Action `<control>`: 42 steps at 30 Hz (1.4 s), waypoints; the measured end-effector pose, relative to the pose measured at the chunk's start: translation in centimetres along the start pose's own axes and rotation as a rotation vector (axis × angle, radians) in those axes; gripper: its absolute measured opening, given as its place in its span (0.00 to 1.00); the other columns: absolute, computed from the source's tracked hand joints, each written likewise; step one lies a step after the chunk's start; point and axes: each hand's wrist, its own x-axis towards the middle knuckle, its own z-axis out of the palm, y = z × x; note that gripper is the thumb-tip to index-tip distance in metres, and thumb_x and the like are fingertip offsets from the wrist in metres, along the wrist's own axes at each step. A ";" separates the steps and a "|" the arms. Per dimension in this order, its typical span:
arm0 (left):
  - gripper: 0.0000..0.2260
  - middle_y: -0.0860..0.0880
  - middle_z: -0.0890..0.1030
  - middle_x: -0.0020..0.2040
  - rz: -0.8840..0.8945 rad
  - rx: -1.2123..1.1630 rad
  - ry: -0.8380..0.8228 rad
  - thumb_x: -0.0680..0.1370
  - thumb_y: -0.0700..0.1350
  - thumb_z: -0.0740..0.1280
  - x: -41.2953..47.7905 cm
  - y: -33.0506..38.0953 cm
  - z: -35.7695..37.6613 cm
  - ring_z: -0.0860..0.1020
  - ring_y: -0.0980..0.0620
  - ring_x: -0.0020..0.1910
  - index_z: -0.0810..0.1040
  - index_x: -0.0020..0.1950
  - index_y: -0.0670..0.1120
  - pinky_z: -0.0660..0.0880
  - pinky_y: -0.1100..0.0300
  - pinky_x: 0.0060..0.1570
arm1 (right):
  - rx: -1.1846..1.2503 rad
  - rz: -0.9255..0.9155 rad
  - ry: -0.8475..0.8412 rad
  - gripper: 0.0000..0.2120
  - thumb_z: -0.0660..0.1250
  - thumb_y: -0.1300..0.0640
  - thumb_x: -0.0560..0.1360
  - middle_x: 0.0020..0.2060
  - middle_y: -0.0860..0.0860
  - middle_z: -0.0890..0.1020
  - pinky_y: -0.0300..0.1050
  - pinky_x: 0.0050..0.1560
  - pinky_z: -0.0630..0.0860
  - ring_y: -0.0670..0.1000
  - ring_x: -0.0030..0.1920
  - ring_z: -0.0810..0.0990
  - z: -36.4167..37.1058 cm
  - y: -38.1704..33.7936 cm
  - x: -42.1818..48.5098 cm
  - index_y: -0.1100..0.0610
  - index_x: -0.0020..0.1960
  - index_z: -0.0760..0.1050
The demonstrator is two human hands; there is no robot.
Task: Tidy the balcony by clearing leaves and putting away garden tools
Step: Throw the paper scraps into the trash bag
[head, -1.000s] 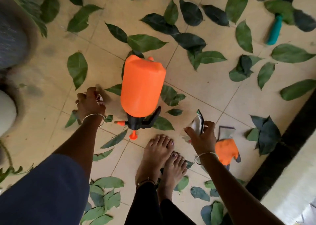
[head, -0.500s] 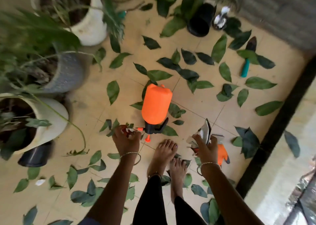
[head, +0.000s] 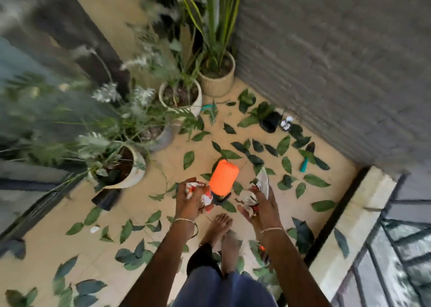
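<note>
Green leaves (head: pixel 287 164) lie scattered over the tan tiled balcony floor (head: pixel 170 167). An orange spray bottle (head: pixel 223 177) lies on its side in front of my bare feet. My left hand (head: pixel 190 203) grips a crumpled white-and-orange wrapper (head: pixel 200 191) beside the bottle's black nozzle. My right hand (head: pixel 258 204) holds crumpled white-and-grey wrappers (head: pixel 262 183) just right of the bottle. A teal-handled trowel (head: pixel 306 157) lies among leaves at the right, near the wall.
Several potted plants (head: pixel 121 164) crowd the left side and back corner. A black pot (head: pixel 270 122) lies tipped by the grey wall (head: pixel 326 73); another black pot (head: pixel 107 198) lies below the white planter. A raised ledge (head: pixel 349 225) and railing bound the right.
I have straightened up, so the view has pulled back and shows the whole balcony corner. Both hands have lifted away from the floor, each carrying crumpled wrappers.
</note>
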 end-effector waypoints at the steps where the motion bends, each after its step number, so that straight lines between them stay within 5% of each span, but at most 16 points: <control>1: 0.08 0.49 0.82 0.47 -0.036 -0.036 -0.016 0.78 0.41 0.68 -2.3 0.6 -0.4 0.82 0.48 0.44 0.76 0.54 0.53 0.81 0.43 0.44 | -0.001 -0.015 -0.044 0.20 0.67 0.61 0.77 0.48 0.54 0.83 0.52 0.43 0.77 0.58 0.40 0.77 0.6 -1.1 -1.9 0.45 0.66 0.74; 5: 0.08 0.45 0.82 0.56 -0.006 -0.099 0.022 0.79 0.44 0.67 -9.5 5.6 -3.1 0.81 0.44 0.53 0.77 0.57 0.54 0.81 0.46 0.45 | -0.084 -0.028 -0.187 0.19 0.65 0.60 0.79 0.44 0.55 0.83 0.48 0.39 0.73 0.56 0.35 0.77 2.8 -4.8 -8.7 0.49 0.69 0.72; 8: 0.10 0.44 0.82 0.57 0.047 -0.250 0.015 0.80 0.44 0.66 -13.7 7.8 -5.9 0.82 0.41 0.54 0.77 0.61 0.53 0.81 0.47 0.44 | -0.096 -0.024 -0.341 0.17 0.61 0.61 0.80 0.45 0.55 0.78 0.42 0.28 0.75 0.50 0.32 0.80 4.6 -6.2 -12.6 0.51 0.67 0.71; 13: 0.12 0.44 0.81 0.57 0.139 -0.488 0.110 0.80 0.43 0.65 -20.4 10.7 -11.6 0.80 0.41 0.57 0.75 0.63 0.52 0.80 0.50 0.42 | -0.200 0.068 -0.594 0.31 0.76 0.53 0.63 0.47 0.54 0.82 0.45 0.32 0.79 0.51 0.38 0.84 9.9 -5.8 -19.1 0.54 0.65 0.74; 18: 0.14 0.45 0.81 0.55 0.253 -0.745 0.224 0.79 0.43 0.63 -26.9 11.2 -18.3 0.82 0.44 0.54 0.75 0.65 0.52 0.80 0.56 0.37 | -0.396 0.266 -0.766 0.10 0.71 0.49 0.72 0.38 0.50 0.82 0.43 0.32 0.79 0.51 0.41 0.82 16.2 -1.8 -24.9 0.52 0.50 0.77; 25: 0.12 0.44 0.82 0.50 0.420 -0.990 0.473 0.79 0.40 0.62 -34.5 9.5 -30.5 0.83 0.44 0.46 0.76 0.62 0.49 0.81 0.52 0.39 | -0.626 0.433 -0.952 0.12 0.75 0.52 0.68 0.36 0.49 0.80 0.41 0.28 0.76 0.48 0.31 0.79 24.3 10.1 -32.6 0.52 0.48 0.77; 29: 0.12 0.42 0.82 0.48 0.452 -1.139 0.585 0.79 0.39 0.64 -38.2 6.5 -38.5 0.82 0.40 0.50 0.76 0.61 0.48 0.81 0.50 0.40 | -0.732 0.557 -1.081 0.26 0.85 0.54 0.53 0.37 0.52 0.80 0.42 0.31 0.78 0.50 0.34 0.80 27.6 18.2 -37.5 0.54 0.45 0.77; 32: 0.12 0.44 0.83 0.42 0.505 -1.180 0.654 0.78 0.37 0.64 -41.1 4.6 -44.6 0.83 0.44 0.43 0.75 0.61 0.47 0.81 0.50 0.40 | -0.773 0.598 -1.136 0.30 0.87 0.56 0.51 0.39 0.54 0.77 0.42 0.28 0.77 0.51 0.34 0.78 29.7 24.7 -40.8 0.54 0.47 0.75; 37: 0.12 0.45 0.83 0.40 0.506 -1.141 0.805 0.75 0.38 0.70 -44.7 2.9 -53.9 0.82 0.48 0.39 0.76 0.56 0.50 0.81 0.51 0.41 | -0.857 0.585 -1.097 0.16 0.78 0.58 0.62 0.39 0.54 0.76 0.39 0.26 0.74 0.50 0.32 0.76 33.0 34.5 -44.9 0.52 0.45 0.75; 42: 0.14 0.48 0.84 0.40 0.506 -1.128 0.912 0.75 0.38 0.70 -46.7 2.3 -60.8 0.81 0.48 0.43 0.77 0.56 0.52 0.80 0.54 0.41 | -0.955 0.549 -1.086 0.16 0.75 0.58 0.62 0.37 0.56 0.76 0.38 0.25 0.71 0.51 0.33 0.74 35.9 41.8 -49.0 0.55 0.47 0.74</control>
